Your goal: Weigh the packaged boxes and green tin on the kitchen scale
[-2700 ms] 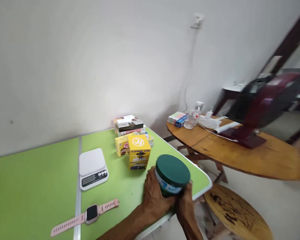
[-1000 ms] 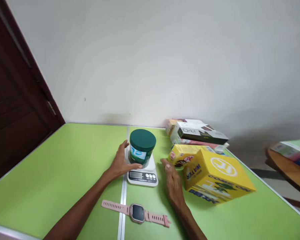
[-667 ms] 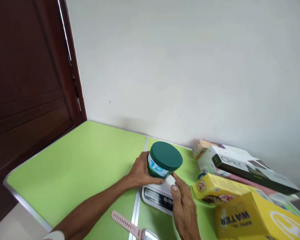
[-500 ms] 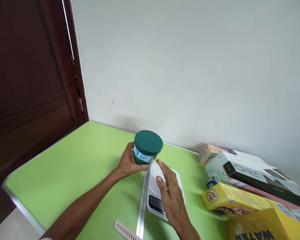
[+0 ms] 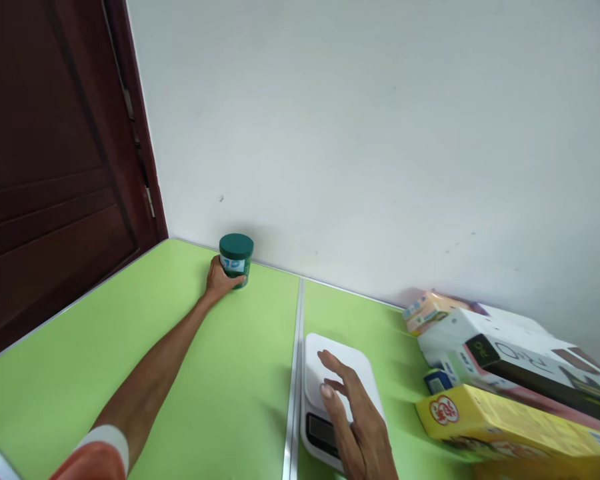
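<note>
A green jar [image 5: 237, 248] with a dark green lid and a blue-white label stands upright near the table's back edge, close to the wall. My left hand [image 5: 219, 280] is wrapped round its lower left side, arm stretched far forward. Over the white kitchen scale [image 5: 316, 380] hovers my right hand [image 5: 353, 407], fingers apart and curved, holding nothing. It hides part of the scale's platform and its buttons; the dark display shows beside the thumb.
The table [image 5: 230, 373] is green with a metal seam [image 5: 296, 360]. To the right lie a yellow box [image 5: 480, 417], a black-and-white box [image 5: 525, 360], a small blue box [image 5: 437, 381] and an orange-white carton [image 5: 427, 311]. A wall closes the back; a dark door [image 5: 55, 187] stands left.
The jar went from the table's right side onto the scale, then off it, leftward and back to the wall in my left hand. My right hand has let go of the jar and stays by the scale.
</note>
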`<state>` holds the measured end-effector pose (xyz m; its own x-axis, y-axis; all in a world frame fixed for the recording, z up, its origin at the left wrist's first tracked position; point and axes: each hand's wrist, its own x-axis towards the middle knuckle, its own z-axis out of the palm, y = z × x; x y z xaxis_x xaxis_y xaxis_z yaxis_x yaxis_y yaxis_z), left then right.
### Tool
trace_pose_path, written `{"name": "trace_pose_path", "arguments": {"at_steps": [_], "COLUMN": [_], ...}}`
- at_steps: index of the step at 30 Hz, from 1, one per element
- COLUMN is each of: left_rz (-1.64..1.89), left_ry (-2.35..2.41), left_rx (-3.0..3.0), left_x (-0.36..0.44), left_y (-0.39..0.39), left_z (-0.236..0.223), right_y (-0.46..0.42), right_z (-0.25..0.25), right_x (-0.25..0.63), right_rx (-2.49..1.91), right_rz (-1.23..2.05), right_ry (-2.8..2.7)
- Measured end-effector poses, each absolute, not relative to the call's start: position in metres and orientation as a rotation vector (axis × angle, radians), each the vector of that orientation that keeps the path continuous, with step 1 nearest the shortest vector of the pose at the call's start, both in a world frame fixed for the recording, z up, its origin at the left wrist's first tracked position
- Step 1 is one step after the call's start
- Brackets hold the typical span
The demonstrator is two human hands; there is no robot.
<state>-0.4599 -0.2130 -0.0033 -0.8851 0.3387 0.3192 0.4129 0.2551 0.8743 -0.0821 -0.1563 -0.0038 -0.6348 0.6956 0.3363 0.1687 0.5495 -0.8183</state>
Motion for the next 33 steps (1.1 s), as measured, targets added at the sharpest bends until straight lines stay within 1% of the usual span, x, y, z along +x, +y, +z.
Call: {"name": "trace_pose_path", "arguments": {"at_steps": [6, 10, 13, 16, 18, 23, 26, 28, 31, 33], "left_rz": [-1.706, -1.644, -1.551, -1.471, -1.493, -1.679, -1.794, -1.816, -1.816, -1.823], "left_ry": [-2.453, -2.547, -2.581, -2.471, -2.368, -2.178, -2.108, -2.087, -2.099, -2.112], "left_rx": [-0.767, -0.755, -0.666, -0.707, -0.882, -1.416, -1.786, -2.109, -2.432, -2.524], "left_x": [-0.484, -0.484, -0.465, -0.428, -0.393, -0.260, -0.170, -0.121, -0.072, -0.055], "left_y": [-0.193, -0.193, -0.201, -0.209, -0.211, -0.214, -0.213, -0.204, -0.176, -0.154], "left_z": [0.001, 0.010, 0.018, 0.027, 0.035, 0.058, 0.058, 0.051, 0.034, 0.025], "right_y": [-0.157, -0.166, -0.179, -0.191, -0.193, -0.168, -0.136, -0.114, -0.094, -0.088], "right_z": [-0.018, -0.009, 0.001, 0.008, 0.010, 0.013, 0.011, 0.004, -0.011, -0.019], "right_x": [-0.065, -0.046, -0.024, 0.003, 0.024, 0.083, 0.109, 0.116, 0.116, 0.114], "right_rx": [-0.675, -0.643, -0.631, -0.652, -0.746, -1.101, -1.179, -1.186, -1.154, -1.095], "right_rz": [0.952, 0.891, 0.766, 0.594, 0.490, 0.296, 0.362, 0.520, 0.859, 1.007], "right_ry": [-2.158, -2.176, -2.085, -1.936, -1.799, -1.241, -1.002, -0.993, -1.039, -1.072]}}
